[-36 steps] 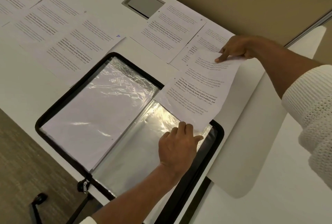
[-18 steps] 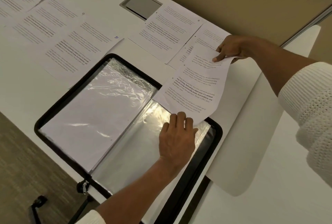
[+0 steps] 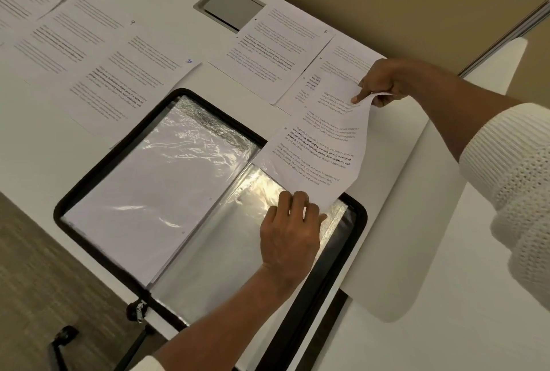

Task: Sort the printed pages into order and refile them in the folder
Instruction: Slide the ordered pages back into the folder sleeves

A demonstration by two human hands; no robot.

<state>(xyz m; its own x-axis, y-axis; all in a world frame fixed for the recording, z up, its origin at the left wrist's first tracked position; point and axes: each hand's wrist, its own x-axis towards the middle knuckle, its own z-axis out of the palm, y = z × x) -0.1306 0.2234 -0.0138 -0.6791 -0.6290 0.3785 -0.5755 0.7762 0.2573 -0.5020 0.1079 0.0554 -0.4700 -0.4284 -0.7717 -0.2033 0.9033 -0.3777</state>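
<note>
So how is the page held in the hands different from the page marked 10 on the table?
The held page is lifted and curved, pinched at its top by the right hand, its lower end at the folder sleeve by the left hand. The page marked 10 lies flat and untouched. Both are white sheets of printed paragraphs.
</note>
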